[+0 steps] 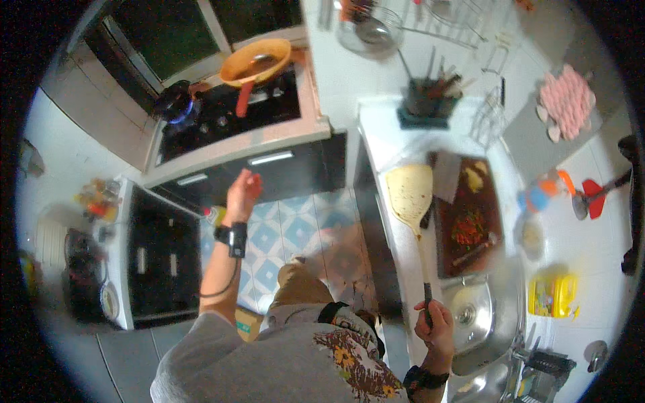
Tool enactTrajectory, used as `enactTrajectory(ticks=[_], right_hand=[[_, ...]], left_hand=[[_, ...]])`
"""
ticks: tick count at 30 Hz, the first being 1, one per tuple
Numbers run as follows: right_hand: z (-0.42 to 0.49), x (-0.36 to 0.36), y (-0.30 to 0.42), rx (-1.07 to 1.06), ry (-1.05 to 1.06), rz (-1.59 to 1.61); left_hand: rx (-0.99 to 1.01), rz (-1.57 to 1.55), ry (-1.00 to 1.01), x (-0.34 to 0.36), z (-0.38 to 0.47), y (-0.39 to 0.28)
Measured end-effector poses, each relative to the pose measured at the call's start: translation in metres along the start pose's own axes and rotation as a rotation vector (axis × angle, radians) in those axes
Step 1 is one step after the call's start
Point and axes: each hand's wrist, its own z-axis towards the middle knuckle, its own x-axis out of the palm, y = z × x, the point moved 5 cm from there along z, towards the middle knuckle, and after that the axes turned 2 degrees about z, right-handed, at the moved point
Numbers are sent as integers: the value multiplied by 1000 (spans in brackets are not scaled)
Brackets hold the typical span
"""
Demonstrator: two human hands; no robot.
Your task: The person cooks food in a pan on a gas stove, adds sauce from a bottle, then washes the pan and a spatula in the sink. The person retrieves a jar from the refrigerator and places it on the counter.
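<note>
My right hand (436,322) grips the dark handle end of a long cream-coloured cooking turner (410,191). Its broad, speckled head points away from me, above the counter edge and beside a brown chopping board (486,201). On that board lie chopped red and green pieces (468,227), a pale yellow piece of food (474,179) and what looks like a grey cleaver blade (447,176). My left hand (243,195) hangs over the floor before the stove cabinet, fingers curled, with nothing visible in it. An orange pan (277,53) with a red handle stands on the gas hob (221,121).
A blue flame (184,113) burns under a dark pot (174,98) at the hob's left. Right of me is a steel sink (471,307). A dark utensil holder (428,103) stands at the counter's far end. Left is a black-fronted cabinet (164,252). A yellow container (553,296) is by the wall.
</note>
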Motion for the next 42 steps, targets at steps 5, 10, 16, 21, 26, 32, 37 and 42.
enactTrajectory(ticks=[5, 10, 16, 21, 26, 32, 37, 42], right_hand=[[71, 137, -12, -28, -58, -5], [75, 206, -31, 48, -171, 9], [44, 242, -50, 23, -248, 119], [11, 257, -56, -15, -169, 155], [-43, 230, -74, -127, -105, 297], [-115, 174, -99, -227, -88, 426], [-200, 131, -134, -325, -75, 451], [-288, 100, -166, -375, -236, 466]], left_hand=[[-87, -7, -74, -52, 178, -68], [-202, 35, 425, -4, 290, -98], [-412, 87, 520, 15, 304, -101], [-171, 264, 339, -58, 237, -154], [-114, 585, 502, -134, 57, -180], [-306, 841, 287, -147, -116, -193], [-423, 841, 592, -67, -217, -138], [-778, 724, 1045, 39, -291, -58]])
